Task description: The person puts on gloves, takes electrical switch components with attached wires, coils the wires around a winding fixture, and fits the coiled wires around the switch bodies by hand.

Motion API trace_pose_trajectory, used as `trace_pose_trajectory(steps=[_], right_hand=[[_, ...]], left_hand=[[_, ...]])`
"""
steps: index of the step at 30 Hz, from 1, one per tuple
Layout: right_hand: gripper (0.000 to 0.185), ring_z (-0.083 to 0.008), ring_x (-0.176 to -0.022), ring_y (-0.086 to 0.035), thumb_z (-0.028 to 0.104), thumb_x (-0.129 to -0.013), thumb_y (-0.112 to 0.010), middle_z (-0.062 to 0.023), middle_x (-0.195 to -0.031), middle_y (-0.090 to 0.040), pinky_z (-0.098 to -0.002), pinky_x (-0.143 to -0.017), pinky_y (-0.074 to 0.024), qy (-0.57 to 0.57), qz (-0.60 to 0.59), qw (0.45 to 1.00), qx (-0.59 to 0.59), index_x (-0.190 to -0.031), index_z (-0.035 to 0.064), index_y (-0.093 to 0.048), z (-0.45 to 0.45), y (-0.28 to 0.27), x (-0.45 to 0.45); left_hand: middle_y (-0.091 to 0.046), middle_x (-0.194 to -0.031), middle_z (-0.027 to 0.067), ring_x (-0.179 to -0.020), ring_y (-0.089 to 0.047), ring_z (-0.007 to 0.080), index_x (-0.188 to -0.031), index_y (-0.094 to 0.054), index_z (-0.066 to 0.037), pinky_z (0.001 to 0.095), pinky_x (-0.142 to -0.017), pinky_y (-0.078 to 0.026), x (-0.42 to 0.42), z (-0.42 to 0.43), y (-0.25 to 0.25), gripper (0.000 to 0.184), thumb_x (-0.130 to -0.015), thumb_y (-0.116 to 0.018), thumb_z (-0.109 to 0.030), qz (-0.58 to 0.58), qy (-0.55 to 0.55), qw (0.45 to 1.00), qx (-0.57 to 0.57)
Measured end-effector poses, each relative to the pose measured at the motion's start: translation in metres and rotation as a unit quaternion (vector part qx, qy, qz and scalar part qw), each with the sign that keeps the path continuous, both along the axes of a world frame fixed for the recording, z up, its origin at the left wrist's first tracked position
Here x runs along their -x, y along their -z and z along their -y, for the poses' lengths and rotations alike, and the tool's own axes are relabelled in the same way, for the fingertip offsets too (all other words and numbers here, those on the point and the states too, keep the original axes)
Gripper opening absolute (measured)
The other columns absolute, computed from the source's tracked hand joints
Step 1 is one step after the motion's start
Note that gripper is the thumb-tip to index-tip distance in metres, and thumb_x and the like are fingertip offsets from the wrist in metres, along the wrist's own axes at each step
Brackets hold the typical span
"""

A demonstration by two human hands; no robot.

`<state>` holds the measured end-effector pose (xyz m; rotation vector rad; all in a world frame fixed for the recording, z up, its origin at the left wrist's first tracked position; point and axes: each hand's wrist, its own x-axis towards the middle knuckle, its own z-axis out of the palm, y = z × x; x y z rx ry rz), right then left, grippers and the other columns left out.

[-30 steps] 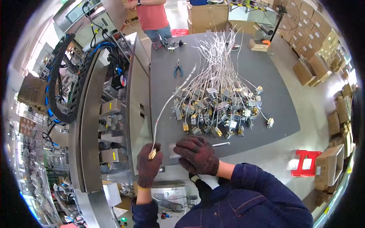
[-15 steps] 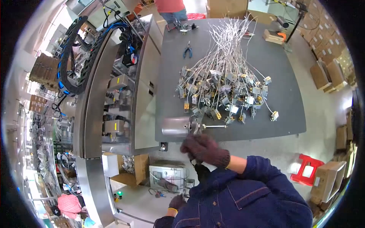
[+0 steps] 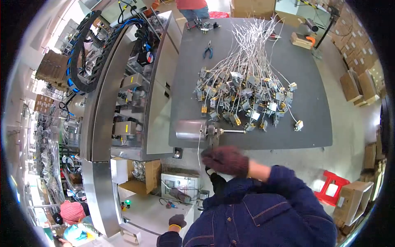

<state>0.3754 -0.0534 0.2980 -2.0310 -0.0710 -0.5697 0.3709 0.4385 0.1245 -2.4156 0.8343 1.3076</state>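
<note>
My right hand, in a dark knit glove, is beside the table's near edge, just below a metal cylinder with a thin rod pointing right. Its fingers look curled, but motion blur hides anything inside them. A white wire hangs from the cylinder's right end, past the fingertips; I cannot tell whether they touch it. Lower left, my left hand, also gloved, is low beside my body, away from the table. Its finger positions and anything held are unclear.
A large bundle of white wires with small metal-and-plastic connectors covers the grey table. Blue-handled pliers lie behind it. Steel machinery stands left, a red stool right. Another person stands at the back.
My right hand has shifted slightly right from the fitting by the cylinder. A white wire now hangs from the cylinder. My left hand appears farther left, and the view has moved slightly.
</note>
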Motion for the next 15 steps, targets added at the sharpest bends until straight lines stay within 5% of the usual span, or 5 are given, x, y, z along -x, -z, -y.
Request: trace_pose_trajectory(steps=[3, 6, 7, 11, 15], right_hand=[[0.028, -0.0358, -0.061, -0.06, 0.026, -0.087, -0.056, -0.0168, -0.079, -0.063, -0.041, -0.054, -0.0482, 0.017, 0.025, 0.988, 0.153, -0.102, 0.0023, -0.063, 0.067, 0.028, 0.019], [0.033, -0.0334, -0.084, -0.063, 0.032, -0.087, -0.054, -0.0159, -0.093, -0.065, -0.0402, -0.072, -0.0499, -0.004, -0.437, 0.818, 0.373, -0.106, 0.0069, -0.062, 0.064, 0.054, 0.024], [0.035, -0.0335, -0.083, -0.064, 0.034, -0.088, -0.053, -0.0158, -0.091, -0.065, -0.0407, -0.073, -0.0507, 0.028, -0.233, 0.883, 0.406, -0.105, 0.005, -0.062, 0.059, 0.082, 0.03], [0.04, -0.0317, -0.085, -0.066, 0.039, -0.087, -0.057, -0.0201, -0.094, -0.065, -0.0428, -0.075, -0.0528, -0.199, -0.402, 0.873, 0.189, -0.113, 0.0083, -0.057, 0.103, -0.101, -0.008], [0.033, -0.0298, -0.081, -0.066, 0.031, -0.09, -0.051, -0.0184, -0.09, -0.066, -0.0402, -0.073, -0.0527, -0.098, -0.427, 0.751, 0.494, -0.111, 0.008, -0.059, 0.106, 0.044, -0.018]], left_hand=[[-0.067, -0.099, 0.0163, -0.096, -0.064, 0.0336, -0.096, -0.069, -0.011, 0.0461, -0.082, -0.051, 0.009, 0.014, 0.011, 0.033, -0.069, -0.06, -0.028, -0.063, 0.007, 0.994, -0.085], [-0.066, -0.104, 0.0188, -0.101, -0.063, 0.0337, -0.098, -0.07, -0.009, 0.0445, -0.087, -0.05, 0.009, 0.013, 0.051, 0.037, -0.069, -0.059, -0.029, -0.079, -0.039, 0.989, -0.118], [-0.064, -0.108, 0.0207, -0.104, -0.061, 0.0345, -0.1, -0.07, -0.008, 0.0424, -0.09, -0.049, -0.001, 0.027, 0.054, 0.039, -0.069, -0.058, -0.029, -0.114, -0.02, 0.989, -0.094], [-0.065, -0.081, 0.0139, -0.082, -0.064, 0.0348, -0.081, -0.066, -0.011, 0.0462, -0.069, -0.05, -0.004, 0.072, 0.036, 0.022, -0.074, -0.059, -0.031, 0.002, 0.055, 0.973, 0.225], [-0.065, -0.087, 0.0147, -0.082, -0.062, 0.0373, -0.096, -0.063, -0.013, 0.0477, -0.07, -0.05, -0.016, 0.177, -0.013, 0.025, -0.08, -0.056, -0.031, 0.019, -0.055, 0.955, 0.29]])
